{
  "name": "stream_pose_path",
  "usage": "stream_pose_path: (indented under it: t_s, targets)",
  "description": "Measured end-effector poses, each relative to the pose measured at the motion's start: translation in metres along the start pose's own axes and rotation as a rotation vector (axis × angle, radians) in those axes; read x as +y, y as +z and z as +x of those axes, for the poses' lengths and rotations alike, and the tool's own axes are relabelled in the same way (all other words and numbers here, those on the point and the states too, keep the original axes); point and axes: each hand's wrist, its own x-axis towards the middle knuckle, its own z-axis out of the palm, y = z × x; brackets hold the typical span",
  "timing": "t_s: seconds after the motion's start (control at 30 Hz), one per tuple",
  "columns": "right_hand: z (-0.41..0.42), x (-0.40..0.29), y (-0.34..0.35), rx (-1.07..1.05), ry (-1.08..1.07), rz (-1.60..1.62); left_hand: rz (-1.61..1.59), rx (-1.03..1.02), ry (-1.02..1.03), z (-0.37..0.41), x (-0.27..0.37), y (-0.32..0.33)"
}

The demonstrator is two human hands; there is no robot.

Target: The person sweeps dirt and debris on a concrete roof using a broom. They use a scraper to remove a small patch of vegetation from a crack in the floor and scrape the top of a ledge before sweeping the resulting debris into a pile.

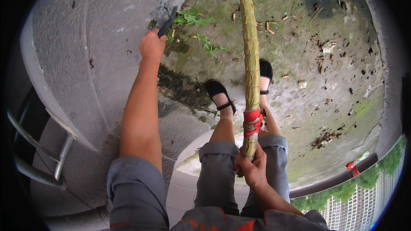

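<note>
My left hand (152,45) is closed round a dark, narrow tool (167,24), whose kind I cannot tell; it points up and to the right beside green leaves (194,18) on the stained concrete. In my right hand (255,166) is the lower end of a long handle (251,45), wrapped in yellowish, ringed material. Red cloth or tape (253,123) is tied round the handle just above that hand. The handle runs up past my feet and leaves the view at the top, so its far end is hidden.
Cigarette butts (270,28), small stones (302,84) and a crumpled white scrap (328,47) litter the mossy concrete. A grey concrete wall or slope (106,38) lies left, with a metal tube frame (61,157) below it. A dark rail (334,179) crosses the lower right, before bushes and tall buildings.
</note>
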Motion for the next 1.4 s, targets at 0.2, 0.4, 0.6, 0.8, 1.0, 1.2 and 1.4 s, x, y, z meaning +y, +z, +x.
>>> stream_pose_path:
  t_s: [0.2,0.4,0.6,0.8,1.0,1.2,1.4]
  targets:
    - [0.001,0.001,0.0,-0.013,0.015,0.003,0.1,-0.171,0.041,0.002,0.022,-0.009]
    - [0.0,-0.002,-0.003,-0.01,-0.002,0.034,0.018,-0.218,-0.081,0.003,0.054,-0.005]
    - [-0.005,-0.003,-0.011,-0.014,-0.065,0.008,-0.556,-0.195,-0.095,-0.059,0.056,0.013]
    - [-0.035,0.01,-0.035,-0.034,-0.144,-0.069,-0.797,-0.107,-0.333,-0.161,-0.006,-0.008]
    - [-0.132,0.033,-0.099,-0.036,-0.189,-0.569,-0.905,-0.086,-0.559,-0.302,-0.106,-0.062]
    - [-0.162,0.063,-0.137,0.091,0.014,-0.529,-0.927,-0.146,-0.57,-0.398,-0.133,-0.102]
    - [-0.287,0.106,-0.159,0.382,-0.094,-0.456,-0.905,-0.091,-0.48,-0.44,-0.157,-0.129]
